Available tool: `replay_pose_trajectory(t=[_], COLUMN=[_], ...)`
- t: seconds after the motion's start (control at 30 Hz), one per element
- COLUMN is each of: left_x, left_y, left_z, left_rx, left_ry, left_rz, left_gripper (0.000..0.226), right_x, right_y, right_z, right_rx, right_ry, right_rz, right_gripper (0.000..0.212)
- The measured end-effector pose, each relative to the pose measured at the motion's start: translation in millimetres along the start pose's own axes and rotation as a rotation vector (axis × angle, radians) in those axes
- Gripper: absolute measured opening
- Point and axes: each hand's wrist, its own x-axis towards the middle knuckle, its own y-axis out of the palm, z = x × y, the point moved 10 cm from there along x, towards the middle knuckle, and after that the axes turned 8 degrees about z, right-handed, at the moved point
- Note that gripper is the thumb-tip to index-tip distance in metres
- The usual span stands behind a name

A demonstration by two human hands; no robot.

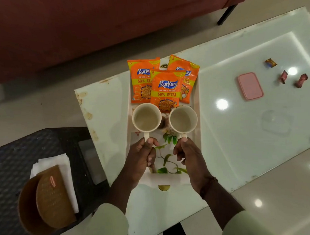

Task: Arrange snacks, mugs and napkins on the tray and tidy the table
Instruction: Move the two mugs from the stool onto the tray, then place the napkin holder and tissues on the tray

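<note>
A glossy white table stands before a maroon sofa. On it lies a rectangular floral tray. Three crinkled orange snack packets overlap at its far end. The left hand pinches the left mug by its handle; the right hand pinches the right mug likewise, both at mid-tray. Remaining: folded white napkins in a brown holder, on the dark woven stool; wrapped sweets and a pink lid need tidying.

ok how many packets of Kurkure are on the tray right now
3: left packet and right packet at the tray's far end, front packet overlapping both. Others could hide beneath.
</note>
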Motion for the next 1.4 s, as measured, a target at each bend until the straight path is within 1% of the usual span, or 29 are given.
replay_pose_trajectory(t=[0.1,0.2,0.27,0.33,0.43,0.5,0.57,0.63,0.73,0.87,0.93,1.0,1.1,1.13,1.2,1.27,1.33,1.4], left_x=[0.8,-1.3,-6.6,-18.4,-55.9,-88.3,-126.7,-166.1,-220.1,-277.4,-293.7,-297.5,-285.0,-277.9,-259.2,-238.6,-217.1,-197.8], left_y=[0.1,-3.1,-7.8,-13.7,-21.9,-23.7,-34.0,-52.4,-86.6,-136.2,-160.9,-181.3,-206.1,-214.0,-228.2,-235.6,-235.2,-230.4], left_z=[-0.1,-3.9,-10.1,-18.3,-35.4,-50.7,-70.4,-89.3,-108.5,-129.0,-132.1,-135.0,-130.2,-125.1,-114.7,-104.7,-98.8,-96.6], left_rx=[0.021,0.067,0.123,0.191,0.217,0.230,0.279,0.333,0.362,0.438,0.486,0.611,0.774,0.832,0.989,1.160,1.340,1.463], left_ry=[-0.032,-0.054,-0.061,-0.073,-0.073,-0.029,0.035,0.077,0.110,0.155,0.130,0.103,0.076,0.053,0.007,-0.009,0.004,0.058], left_rz=[0.019,0.001,-0.061,-0.163,-0.277,-0.297,-0.356,-0.441,-0.545,-0.643,-0.650,-0.606,-0.426,-0.363,-0.259,-0.149,-0.046,0.059], left_gripper=[0.030,0.024,0.018,0.022,0.028,0.025,0.023,0.026,0.031,0.023,0.021,0.015,0.034,0.035,0.041,0.055,0.064,0.070], right_x=[4.0,5.2,1.1,-11.1,-46.4,-71.1,-92.8,-112.2,-137.2,-163.8,-171.2,-174.6,-175.7,-175.6,-172.7,-167.4,-163.2,-161.1], right_y=[-1.3,-2.7,-4.8,-12.0,-19.7,-7.7,17.8,48.5,97.7,164.9,197.0,222.9,261.1,271.2,287.5,301.9,310.8,315.6], right_z=[-5.8,-10.1,-11.5,-10.4,8.0,26.5,45.0,61.6,79.5,97.1,97.8,92.5,73.9,66.1,48.6,27.8,9.4,-5.4], right_rx=[0.050,0.068,0.067,0.066,-0.040,-0.112,-0.161,-0.213,-0.322,-0.457,-0.491,-0.506,-0.509,-0.511,-0.531,-0.561,-0.591,-0.617], right_ry=[0.028,0.060,0.075,0.069,-0.036,-0.127,-0.203,-0.270,-0.361,-0.484,-0.506,-0.506,-0.481,-0.475,-0.439,-0.373,-0.310,-0.281], right_rz=[-0.017,-0.025,-0.046,-0.132,-0.318,-0.349,-0.329,-0.301,-0.244,-0.167,-0.138,-0.128,-0.100,-0.098,-0.099,-0.094,-0.100,-0.135], right_gripper=[0.029,0.023,0.021,0.025,0.027,0.031,0.040,0.046,0.048,0.047,0.051,0.055,0.069,0.074,0.086,0.097,0.104,0.105])
